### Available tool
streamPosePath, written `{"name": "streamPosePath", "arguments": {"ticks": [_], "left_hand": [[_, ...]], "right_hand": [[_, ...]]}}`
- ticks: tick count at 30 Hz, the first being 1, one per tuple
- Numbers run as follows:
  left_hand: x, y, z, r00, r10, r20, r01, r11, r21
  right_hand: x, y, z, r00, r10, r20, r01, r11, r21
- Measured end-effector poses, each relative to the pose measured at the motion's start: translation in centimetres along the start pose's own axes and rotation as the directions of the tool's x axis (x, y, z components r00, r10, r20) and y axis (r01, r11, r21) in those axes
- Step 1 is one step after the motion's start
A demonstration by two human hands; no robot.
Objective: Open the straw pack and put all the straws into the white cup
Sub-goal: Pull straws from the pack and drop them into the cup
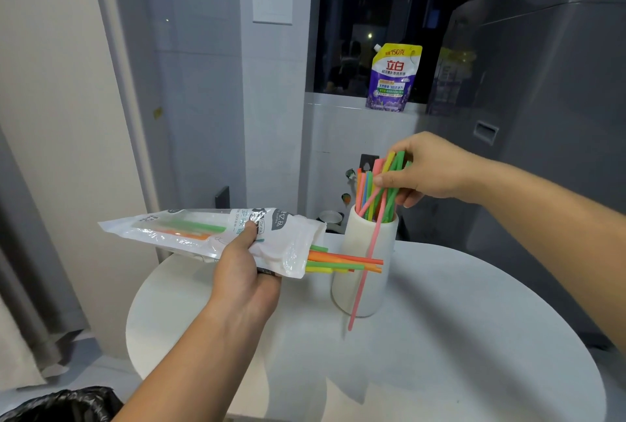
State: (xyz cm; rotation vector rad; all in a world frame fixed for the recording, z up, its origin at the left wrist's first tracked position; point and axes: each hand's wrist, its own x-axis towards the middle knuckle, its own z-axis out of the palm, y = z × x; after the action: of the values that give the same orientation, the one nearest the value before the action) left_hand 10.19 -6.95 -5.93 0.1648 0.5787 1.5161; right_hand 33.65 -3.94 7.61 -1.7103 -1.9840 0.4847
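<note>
My left hand grips the white straw pack and holds it level above the table, its open end toward the cup. Several orange, yellow and green straws stick out of that open end. The white cup stands upright on the round white table, with several coloured straws standing in it. My right hand pinches a bundle of those straws above the cup's mouth. One pink straw hangs outside the cup's front, its lower end just above the table.
A purple detergent pouch stands on the window sill behind. A grey appliance fills the right side. A bin with a black bag sits at the lower left. A grey curtain hangs left.
</note>
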Motion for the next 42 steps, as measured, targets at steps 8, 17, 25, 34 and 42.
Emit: {"name": "streamPosePath", "arguments": {"ticks": [8,17,25,34,42], "left_hand": [[0.2,0.0,-0.2,1.000,0.010,0.016,-0.010,1.000,0.015],[0.1,0.0,-0.2,1.000,0.006,0.018,-0.006,1.000,0.007],[0.1,0.0,0.0,1.000,0.000,0.016,0.000,1.000,0.009],[0.0,0.1,-0.1,1.000,-0.009,0.023,0.009,1.000,-0.007],[0.2,0.0,-0.2,1.000,0.001,0.029,-0.001,1.000,0.008]], "right_hand": [[-1.4,1.1,2.1,0.983,-0.060,-0.176,0.053,0.998,-0.043],[-2.0,0.8,2.2,0.973,-0.068,-0.220,0.053,0.996,-0.073],[-1.7,0.1,-0.2,0.963,-0.053,-0.263,0.046,0.998,-0.031],[-2.0,-1.4,-4.6,0.920,-0.104,-0.378,0.091,0.994,-0.051],[-3.8,-4.7,-12.5,0.711,-0.262,-0.653,0.151,0.963,-0.223]]}}
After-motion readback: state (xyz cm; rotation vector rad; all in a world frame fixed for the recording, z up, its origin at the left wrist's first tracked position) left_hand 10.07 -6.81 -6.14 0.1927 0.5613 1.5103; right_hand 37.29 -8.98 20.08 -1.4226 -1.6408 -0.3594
